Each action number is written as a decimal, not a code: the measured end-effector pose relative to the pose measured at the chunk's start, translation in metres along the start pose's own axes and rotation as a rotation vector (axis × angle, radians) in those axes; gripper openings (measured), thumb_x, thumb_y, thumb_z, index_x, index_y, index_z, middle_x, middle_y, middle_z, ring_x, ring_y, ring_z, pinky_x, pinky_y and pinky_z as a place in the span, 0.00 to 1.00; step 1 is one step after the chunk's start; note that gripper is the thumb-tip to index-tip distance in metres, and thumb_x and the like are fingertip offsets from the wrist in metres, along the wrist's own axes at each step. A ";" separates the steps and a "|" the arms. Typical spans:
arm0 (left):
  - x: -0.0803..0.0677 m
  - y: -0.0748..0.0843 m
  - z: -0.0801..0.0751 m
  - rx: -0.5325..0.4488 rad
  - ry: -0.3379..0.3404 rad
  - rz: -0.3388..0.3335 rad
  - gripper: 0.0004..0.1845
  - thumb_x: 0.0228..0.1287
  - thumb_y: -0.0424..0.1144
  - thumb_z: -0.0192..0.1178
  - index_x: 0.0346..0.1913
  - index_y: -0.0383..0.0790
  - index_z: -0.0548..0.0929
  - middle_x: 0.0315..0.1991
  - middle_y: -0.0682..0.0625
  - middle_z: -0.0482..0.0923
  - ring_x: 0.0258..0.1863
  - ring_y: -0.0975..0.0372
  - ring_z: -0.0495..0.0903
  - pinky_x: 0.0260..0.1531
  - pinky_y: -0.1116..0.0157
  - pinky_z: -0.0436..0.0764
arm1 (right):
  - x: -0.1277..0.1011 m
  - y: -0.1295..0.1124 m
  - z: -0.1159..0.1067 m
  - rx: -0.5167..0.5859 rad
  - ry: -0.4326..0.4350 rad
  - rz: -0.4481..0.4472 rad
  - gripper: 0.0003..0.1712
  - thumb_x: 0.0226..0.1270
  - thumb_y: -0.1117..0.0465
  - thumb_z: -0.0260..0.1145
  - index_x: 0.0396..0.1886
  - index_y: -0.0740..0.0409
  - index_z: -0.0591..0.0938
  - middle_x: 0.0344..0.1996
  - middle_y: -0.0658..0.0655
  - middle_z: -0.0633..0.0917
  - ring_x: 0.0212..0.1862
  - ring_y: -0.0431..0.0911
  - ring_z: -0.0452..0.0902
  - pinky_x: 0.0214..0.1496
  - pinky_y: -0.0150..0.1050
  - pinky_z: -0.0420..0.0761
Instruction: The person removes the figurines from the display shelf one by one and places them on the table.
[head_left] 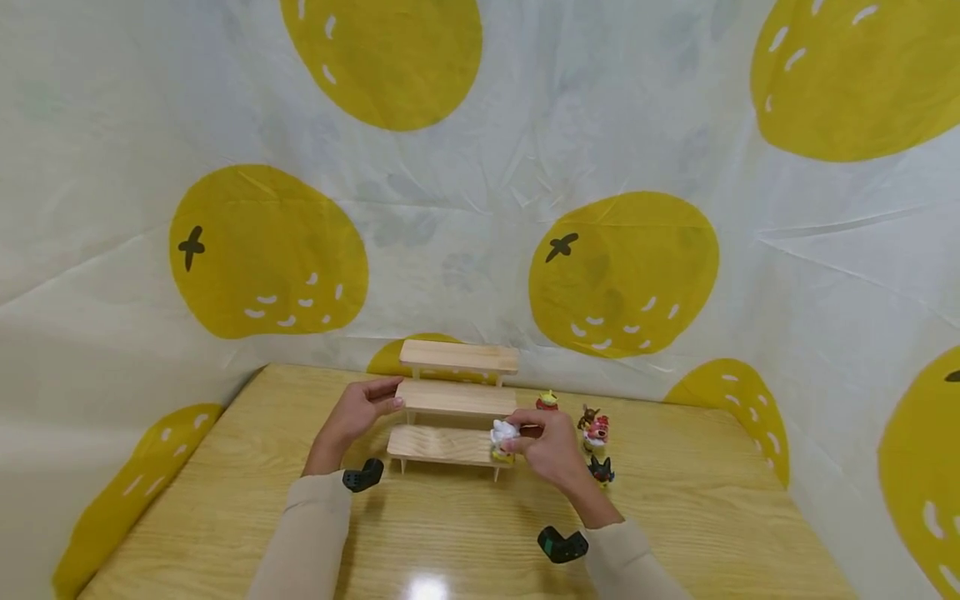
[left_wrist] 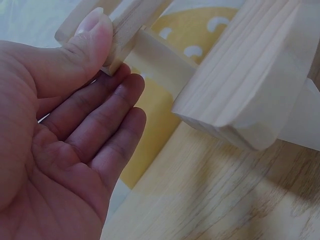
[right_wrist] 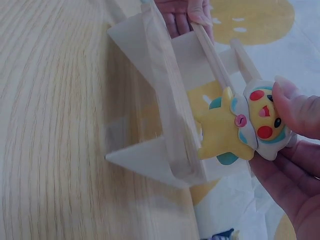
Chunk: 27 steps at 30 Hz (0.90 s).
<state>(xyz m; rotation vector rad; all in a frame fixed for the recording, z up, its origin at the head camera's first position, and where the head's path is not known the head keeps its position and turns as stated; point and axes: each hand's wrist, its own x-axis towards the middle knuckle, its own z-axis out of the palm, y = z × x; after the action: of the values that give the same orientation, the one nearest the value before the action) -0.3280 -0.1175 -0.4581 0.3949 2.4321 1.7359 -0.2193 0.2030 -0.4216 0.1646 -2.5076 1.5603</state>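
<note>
The wooden step shelf (head_left: 453, 408) stands on the far middle of the table (head_left: 225, 492), its 3 tiers rising away from me toward the cloth backdrop (head_left: 480, 167), which is printed with big yellow fruit shapes. From where I sit, my left hand (head_left: 358, 414) is at the shelf's left end: the thumb presses on the edge of the middle tier and the straight, relaxed fingers lie under and beside it, so the hand is spread rather than clenched. The left wrist view shows the same, with the thumb pad (left_wrist: 92, 37) flat on the board's end and the palm turned up.

My right hand (head_left: 550, 448) is at the right end of the lowest tier. It pinches a small yellow figure (head_left: 503, 439) with a white hood and red cheeks, fingers curled round its head. In the right wrist view the yellow figure (right_wrist: 240, 130) is tilted, with its feet touching the edge of the lowest board; I cannot tell whether it rests its weight there.

Just right of the shelf, on the tabletop, I see 4 more small figures: a yellow-green figure (head_left: 547, 401) farthest, a brown figure (head_left: 587, 416) and a pink figure (head_left: 597, 432) side by side, and a black figure (head_left: 602, 471) nearest.
</note>
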 end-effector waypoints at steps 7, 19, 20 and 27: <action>0.003 -0.002 -0.002 -0.007 0.022 -0.010 0.28 0.74 0.38 0.65 0.73 0.35 0.75 0.72 0.35 0.75 0.69 0.43 0.77 0.68 0.47 0.79 | -0.003 0.005 -0.009 -0.021 0.013 0.008 0.13 0.55 0.75 0.78 0.42 0.63 0.92 0.41 0.64 0.92 0.38 0.51 0.90 0.35 0.31 0.86; 0.001 0.000 0.002 0.014 0.006 -0.004 0.28 0.76 0.39 0.63 0.74 0.35 0.74 0.73 0.34 0.73 0.70 0.43 0.77 0.68 0.48 0.80 | -0.008 0.014 -0.028 -0.063 0.040 0.024 0.12 0.55 0.74 0.79 0.40 0.64 0.92 0.41 0.64 0.91 0.39 0.49 0.90 0.35 0.31 0.87; 0.001 0.001 0.002 0.017 0.004 0.000 0.28 0.76 0.39 0.63 0.74 0.35 0.74 0.73 0.34 0.73 0.70 0.43 0.77 0.68 0.48 0.80 | -0.008 0.015 -0.030 -0.058 0.035 0.027 0.12 0.55 0.75 0.78 0.40 0.64 0.92 0.41 0.64 0.91 0.39 0.50 0.90 0.35 0.32 0.87; 0.001 0.002 0.003 0.016 0.000 -0.002 0.28 0.76 0.38 0.63 0.74 0.35 0.74 0.73 0.34 0.73 0.70 0.43 0.77 0.68 0.47 0.79 | -0.012 0.022 -0.042 -0.094 0.015 0.042 0.12 0.56 0.77 0.76 0.41 0.64 0.91 0.44 0.65 0.90 0.43 0.53 0.92 0.39 0.35 0.90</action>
<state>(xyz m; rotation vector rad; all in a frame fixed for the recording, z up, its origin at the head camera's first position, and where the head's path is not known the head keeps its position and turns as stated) -0.3284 -0.1143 -0.4573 0.3936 2.4468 1.7169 -0.2071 0.2501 -0.4251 0.0867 -2.5823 1.4493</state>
